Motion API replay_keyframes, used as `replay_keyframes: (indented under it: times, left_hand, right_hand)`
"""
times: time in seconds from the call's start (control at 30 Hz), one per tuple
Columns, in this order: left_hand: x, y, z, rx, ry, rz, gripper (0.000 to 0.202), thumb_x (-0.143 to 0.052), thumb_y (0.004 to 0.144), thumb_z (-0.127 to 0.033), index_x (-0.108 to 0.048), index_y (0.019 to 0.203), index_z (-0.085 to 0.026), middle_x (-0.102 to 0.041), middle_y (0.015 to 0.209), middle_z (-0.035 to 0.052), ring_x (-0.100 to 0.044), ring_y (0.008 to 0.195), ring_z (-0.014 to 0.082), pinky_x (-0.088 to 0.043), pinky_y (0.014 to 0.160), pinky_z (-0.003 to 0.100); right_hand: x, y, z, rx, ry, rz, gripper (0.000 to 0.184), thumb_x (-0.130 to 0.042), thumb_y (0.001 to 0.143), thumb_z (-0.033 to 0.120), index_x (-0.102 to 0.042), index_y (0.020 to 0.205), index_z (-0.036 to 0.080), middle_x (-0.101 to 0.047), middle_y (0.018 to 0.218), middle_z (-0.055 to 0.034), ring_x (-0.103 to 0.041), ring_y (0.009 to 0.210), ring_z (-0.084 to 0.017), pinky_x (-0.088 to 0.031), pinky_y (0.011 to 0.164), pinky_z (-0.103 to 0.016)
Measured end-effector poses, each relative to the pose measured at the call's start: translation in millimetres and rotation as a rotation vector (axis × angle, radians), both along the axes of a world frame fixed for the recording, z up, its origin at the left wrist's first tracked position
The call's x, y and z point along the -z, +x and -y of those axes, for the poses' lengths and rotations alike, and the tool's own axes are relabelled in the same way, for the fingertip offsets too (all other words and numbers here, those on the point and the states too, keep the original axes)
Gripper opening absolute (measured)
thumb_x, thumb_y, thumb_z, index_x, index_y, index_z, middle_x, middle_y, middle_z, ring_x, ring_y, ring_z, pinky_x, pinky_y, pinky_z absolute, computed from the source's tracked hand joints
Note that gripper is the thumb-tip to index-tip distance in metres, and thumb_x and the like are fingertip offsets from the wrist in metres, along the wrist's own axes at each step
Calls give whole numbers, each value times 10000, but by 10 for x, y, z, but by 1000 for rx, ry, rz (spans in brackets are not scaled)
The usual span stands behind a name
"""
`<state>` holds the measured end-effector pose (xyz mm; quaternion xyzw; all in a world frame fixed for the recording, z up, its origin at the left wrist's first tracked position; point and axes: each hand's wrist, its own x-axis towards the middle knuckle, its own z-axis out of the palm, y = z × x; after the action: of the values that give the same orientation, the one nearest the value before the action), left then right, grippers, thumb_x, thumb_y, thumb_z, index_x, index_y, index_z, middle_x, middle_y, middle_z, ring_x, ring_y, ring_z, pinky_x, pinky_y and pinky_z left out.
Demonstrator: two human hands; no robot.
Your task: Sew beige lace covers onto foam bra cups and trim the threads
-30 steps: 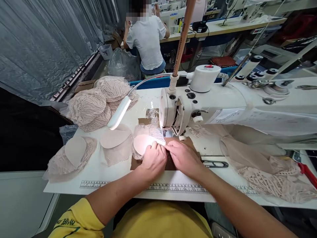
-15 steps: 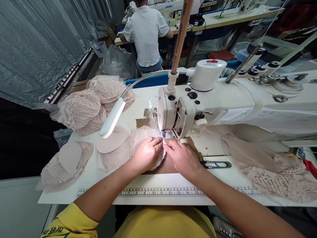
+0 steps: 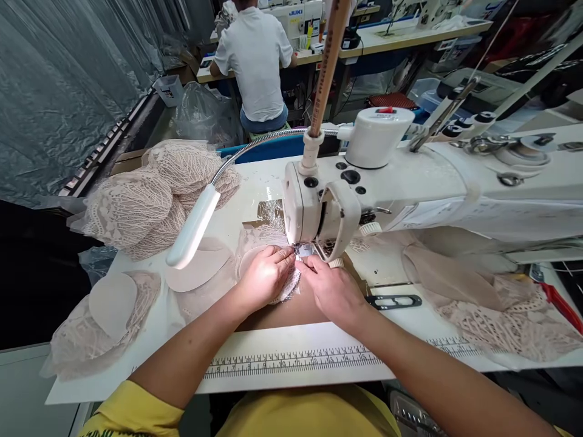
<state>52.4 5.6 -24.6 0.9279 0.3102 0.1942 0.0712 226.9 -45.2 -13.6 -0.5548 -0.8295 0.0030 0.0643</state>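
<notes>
A white sewing machine (image 3: 410, 182) stands across the table. Under its needle lies a pale pink lace cup piece (image 3: 288, 287). My left hand (image 3: 264, 276) presses down on this lace piece with fingers curled, fingertips close to the presser foot (image 3: 304, 250). My right hand (image 3: 330, 288) pinches the lace edge just right of the needle. A brown card sheet (image 3: 296, 312) lies beneath the lace and both hands.
A gooseneck lamp (image 3: 191, 227) hangs over foam cups (image 3: 200, 273) at left. Stacked lace cups (image 3: 150, 194) sit far left, more lace fabric (image 3: 510, 321) at right. Black thread snips (image 3: 394, 301) lie right of my hand. A ruler strip (image 3: 291, 362) runs along the front edge. A person in white (image 3: 255, 60) sits behind.
Both hands have slid the lace piece forward toward the needle, and my left hand now covers the foam cup. The camera has leaned in closer.
</notes>
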Motion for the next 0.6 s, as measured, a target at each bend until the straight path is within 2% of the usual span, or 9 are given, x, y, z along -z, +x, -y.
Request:
replay_keyframes:
  times: [0.13,0.23,0.33,0.43,0.53,0.6]
  left_hand:
    - [-7,-5,2,-61,-41,-29,270,-406,916,-166,-640,1043,-124,-662,1084,138,-575,852,214,-474,758,376]
    - [-4,-22,11,-142,-55,-66,289,-449,891,-178,-627,1118,-148,-634,1171,122,-545,1015,267,-448,856,429]
    - [-9,-42,28,-203,-74,-95,369,-474,867,-190,-588,1216,-154,-593,1261,105,-450,1189,322,-369,991,499]
    - [-35,-51,37,-263,-119,-134,424,-457,867,-207,-550,1281,-182,-550,1321,96,-358,1284,366,-292,1035,577]
    - [-83,-85,30,-331,-185,-136,449,-453,838,-189,-548,1276,-213,-499,1382,86,-301,1336,384,-246,1040,636]
    - [-136,-147,34,-345,-259,-96,439,-467,779,-144,-592,1195,-210,-491,1400,64,-287,1360,366,-216,1071,634]
  right_hand:
    - [-25,11,2,-2,-23,-19,442,-456,810,16,-624,1182,187,-645,946,-76,-510,684,-165,-293,538,-313]
    - [-10,31,9,-5,-13,-43,460,-447,790,-1,-633,1163,191,-635,921,-66,-492,675,-160,-292,543,-307]
    - [27,52,22,-26,18,-77,510,-435,745,-37,-634,1151,200,-616,910,-54,-483,691,-159,-305,556,-297]
    - [60,67,37,-39,45,-99,519,-430,719,-52,-652,1111,204,-594,875,-46,-479,705,-162,-320,572,-285]
    - [83,85,49,-48,72,-125,465,-427,764,-22,-667,1092,203,-596,860,-46,-486,705,-166,-345,595,-280]
    - [101,109,52,-61,91,-182,437,-425,800,6,-664,1109,203,-619,885,-46,-507,716,-166,-370,617,-277]
